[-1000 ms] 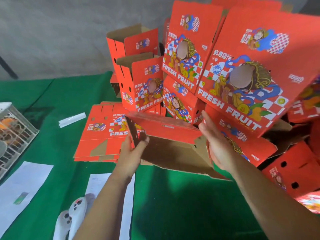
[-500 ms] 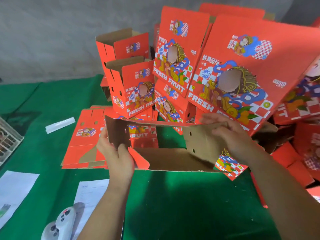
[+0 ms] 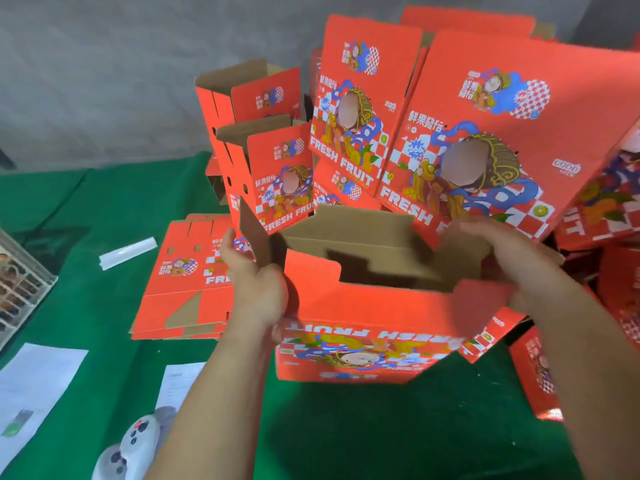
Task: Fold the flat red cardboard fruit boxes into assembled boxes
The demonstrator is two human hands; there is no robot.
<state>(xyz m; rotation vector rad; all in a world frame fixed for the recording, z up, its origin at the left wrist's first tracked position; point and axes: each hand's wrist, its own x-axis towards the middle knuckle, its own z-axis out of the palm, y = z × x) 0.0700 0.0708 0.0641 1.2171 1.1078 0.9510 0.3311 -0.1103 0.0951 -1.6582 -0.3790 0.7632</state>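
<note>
A red fruit box [image 3: 363, 323] stands opened into a rectangular tube in front of me, its print upside down on the near wall and brown inside showing. My left hand [image 3: 256, 289] grips its left corner, thumb on the near wall and fingers behind a brown end flap [image 3: 254, 233]. My right hand [image 3: 512, 261] holds the right end, fingers curled over the top edge. A stack of flat red boxes [image 3: 187, 282] lies on the green table to the left.
Several assembled red boxes [image 3: 485, 133] are piled behind and to the right. A wire crate [image 3: 20, 285] sits at the left edge, with white papers [image 3: 34, 386], a white strip [image 3: 128, 252] and a white controller [image 3: 135, 445] on the green cloth [image 3: 381, 427].
The flattened box has been pulled open into a tube and turned, so its printed wall now faces me. Both hands moved with it, staying on its left and right ends.
</note>
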